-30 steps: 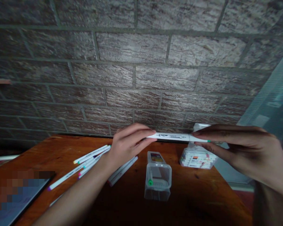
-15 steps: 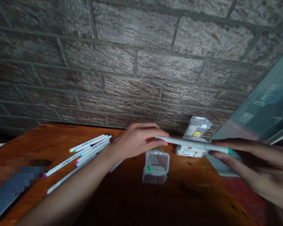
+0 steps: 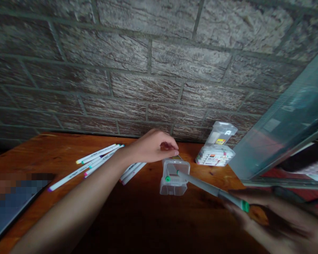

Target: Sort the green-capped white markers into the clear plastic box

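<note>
In my right hand (image 3: 275, 218), a white marker (image 3: 206, 187) with green ends is pinched between thumb and fingers. Its far end overlaps the mouth of a small clear plastic case (image 3: 173, 190); I cannot tell whether it is inside. One green-ended marker (image 3: 168, 179) lies in that case. Just above the case's back edge is my left hand (image 3: 156, 146), thumb and forefinger closed together; what they grip, if anything, I cannot make out. Behind my left forearm several white markers (image 3: 95, 154) with coloured ends lie on the wooden table (image 3: 60, 148).
A second clear case (image 3: 216, 155), filled with markers and with its lid raised, stands at the back right. A stone-patterned wall (image 3: 132, 84) runs behind the table. Right of the table is a glass panel (image 3: 278, 123). A blurred-out flat object (image 3: 16, 208) sits at the left edge.
My left hand has let go of the marker's far end. My right hand has lowered the marker, tilting it so that the far end points into the case's opening. The view has shifted slightly.
</note>
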Tool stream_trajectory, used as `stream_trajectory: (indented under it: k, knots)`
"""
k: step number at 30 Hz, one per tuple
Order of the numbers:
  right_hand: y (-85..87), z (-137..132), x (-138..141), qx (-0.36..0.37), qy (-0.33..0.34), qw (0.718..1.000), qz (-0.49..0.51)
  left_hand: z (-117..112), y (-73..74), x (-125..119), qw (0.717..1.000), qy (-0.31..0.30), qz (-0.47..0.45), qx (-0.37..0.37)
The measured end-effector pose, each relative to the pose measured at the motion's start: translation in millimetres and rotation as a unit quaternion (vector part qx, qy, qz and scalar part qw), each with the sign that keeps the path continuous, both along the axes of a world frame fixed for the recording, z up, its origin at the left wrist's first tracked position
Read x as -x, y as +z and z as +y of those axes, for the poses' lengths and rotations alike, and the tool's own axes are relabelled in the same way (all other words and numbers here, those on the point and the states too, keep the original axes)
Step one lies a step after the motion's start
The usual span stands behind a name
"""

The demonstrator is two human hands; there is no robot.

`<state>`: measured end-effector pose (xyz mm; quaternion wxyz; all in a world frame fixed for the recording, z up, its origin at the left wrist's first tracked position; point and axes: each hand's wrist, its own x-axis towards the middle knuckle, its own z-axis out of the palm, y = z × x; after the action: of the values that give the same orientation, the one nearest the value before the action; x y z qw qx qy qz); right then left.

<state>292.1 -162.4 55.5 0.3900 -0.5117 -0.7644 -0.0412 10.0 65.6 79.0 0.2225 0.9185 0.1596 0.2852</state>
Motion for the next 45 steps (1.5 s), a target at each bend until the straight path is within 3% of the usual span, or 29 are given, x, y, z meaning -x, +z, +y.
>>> stream_trajectory:
  k: [2, 8, 12, 17, 25, 35, 45]
  knots:
    - [-0.1, 5, 19, -0.053, -0.026, 0.998, -0.013, 2, -2.9, -1, 0.999, -0.019, 0.028, 0.016]
    - [-4.8, 25, 52, -0.041, -0.003, 0.996, -0.085, 5, -5.2, -2, 0.996, -0.039, 0.075, 0.02]
    - [-15.8, 37, 74, -0.062, -0.008, 0.995, -0.084, 3, -5.1, -3, 0.994, -0.041, 0.093, 0.035]
    - [-32.5, 46, 93, -0.033, -0.016, 0.993, -0.109, 1, -4.5, -4, 0.993, -0.046, 0.1, 0.041]
    - [-38.3, 59, 100, -0.015, -0.007, 0.99, -0.137, -2, -2.6, -5, 0.992, -0.028, 0.114, 0.043]
    - [-47.2, 70, 102, 0.063, -0.014, 0.985, -0.163, -3, -1.8, -6, 0.992, -0.034, 0.111, 0.05]
    - [-43.9, 76, 100, 0.096, -0.02, 0.98, -0.172, -2, -2.5, -6, 0.992, -0.033, 0.11, 0.052]
